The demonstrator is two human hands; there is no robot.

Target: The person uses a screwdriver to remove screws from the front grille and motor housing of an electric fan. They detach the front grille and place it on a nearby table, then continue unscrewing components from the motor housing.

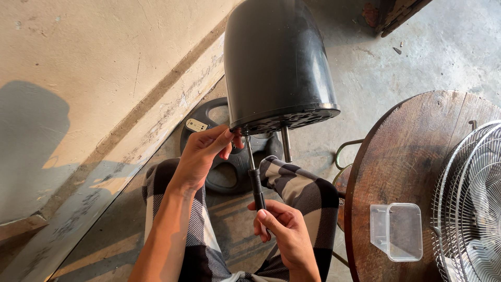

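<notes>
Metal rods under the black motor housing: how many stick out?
2. One thin rod runs down into the screwdriver handle held by the right hand; a thicker shaft stands beside it. Others may be hidden.

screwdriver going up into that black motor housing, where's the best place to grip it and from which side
Grip the screwdriver by its thick black handle at the lower end, coming from below, as the right hand does. The thin shaft points up into the vented face of the black housing, which the left hand steadies at the rim, so only the bottom end is free.
</notes>
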